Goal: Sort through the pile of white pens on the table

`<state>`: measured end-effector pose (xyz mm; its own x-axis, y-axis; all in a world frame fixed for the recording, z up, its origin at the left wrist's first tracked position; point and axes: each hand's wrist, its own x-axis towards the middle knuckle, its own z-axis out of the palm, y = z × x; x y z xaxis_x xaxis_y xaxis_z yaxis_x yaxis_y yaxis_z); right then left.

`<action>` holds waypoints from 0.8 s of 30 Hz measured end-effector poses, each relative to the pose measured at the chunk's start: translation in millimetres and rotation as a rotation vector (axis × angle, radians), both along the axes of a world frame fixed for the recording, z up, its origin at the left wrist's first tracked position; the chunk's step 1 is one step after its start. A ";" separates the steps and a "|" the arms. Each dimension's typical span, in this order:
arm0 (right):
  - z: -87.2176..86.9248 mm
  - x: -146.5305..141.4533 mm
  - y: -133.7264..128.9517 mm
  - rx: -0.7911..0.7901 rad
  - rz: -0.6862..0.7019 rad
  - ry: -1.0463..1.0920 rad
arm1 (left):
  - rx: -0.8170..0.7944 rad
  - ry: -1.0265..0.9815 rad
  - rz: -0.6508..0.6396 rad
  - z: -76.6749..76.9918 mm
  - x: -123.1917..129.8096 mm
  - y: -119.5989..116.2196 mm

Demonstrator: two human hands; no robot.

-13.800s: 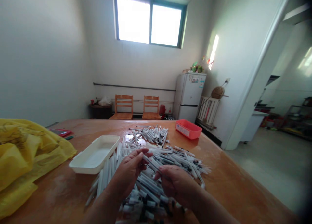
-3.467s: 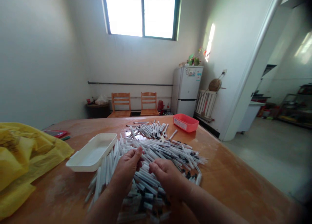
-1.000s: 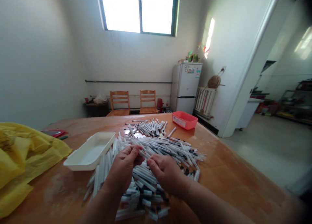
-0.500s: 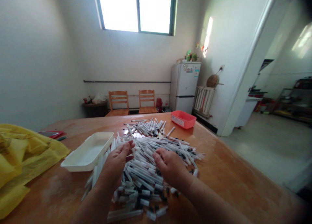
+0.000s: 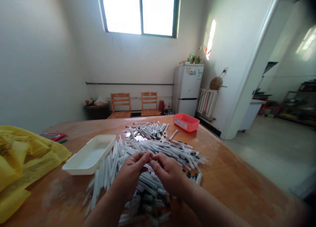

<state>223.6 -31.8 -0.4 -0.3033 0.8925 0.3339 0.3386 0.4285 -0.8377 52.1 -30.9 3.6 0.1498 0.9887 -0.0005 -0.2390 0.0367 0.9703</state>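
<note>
My left hand (image 5: 133,171) and my right hand (image 5: 170,171) meet over the middle of the pile, thumbs and fingertips pinched close together. What the fingertips hold is too small and too covered to make out. Under and around them lies a heap of white pen barrels (image 5: 170,149), several with dark ends. Short clear and black pen caps (image 5: 148,200) lie nearer to me, partly hidden behind my wrists. More white barrels (image 5: 105,172) lie side by side left of my left hand.
A cream tray (image 5: 86,156) sits left of the heap, with a yellow plastic bag (image 5: 32,158) beyond it at the table's left. The red basket (image 5: 186,122) stands at the back right. Two wooden chairs (image 5: 120,105) and a fridge (image 5: 189,85) are behind the table (image 5: 234,187).
My hands were apart, with the left one's fingers loosely spread. The left has moved right and the right slightly left, and their fingertips are now together above the heap.
</note>
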 end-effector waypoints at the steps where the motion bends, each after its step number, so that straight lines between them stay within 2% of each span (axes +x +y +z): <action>1: -0.2 -0.3 1.6 -0.059 0.004 0.076 | -0.011 -0.067 0.044 -0.3 -2.3 1.6; 6: -3.6 1.1 12.4 -0.461 0.037 0.387 | -0.082 -0.284 0.218 1.1 -16.8 11.0; 9: -6.6 0.3 13.0 -0.567 0.128 0.433 | -0.066 -0.305 0.239 3.2 -16.9 12.7; 14: -8.7 -1.6 9.2 -0.525 0.179 0.471 | -0.053 -0.308 0.260 3.7 -10.7 11.3; 17: -9.2 -1.6 8.4 -0.428 0.134 0.402 | -0.050 -0.307 0.285 2.8 -10.0 10.3; 21: -7.8 -1.7 5.9 -0.221 0.032 0.289 | -0.078 -0.319 0.321 2.7 -10.1 10.2; 24: -3.9 -1.7 5.0 -0.215 0.021 0.344 | -0.086 -0.336 0.330 2.9 -9.8 11.7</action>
<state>221.9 -26.8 -4.4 -0.2258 0.9476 0.2258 0.0162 0.2354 -0.9718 42.3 -19.3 6.5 -0.1664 0.9819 -0.0901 -0.5512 -0.0168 0.8342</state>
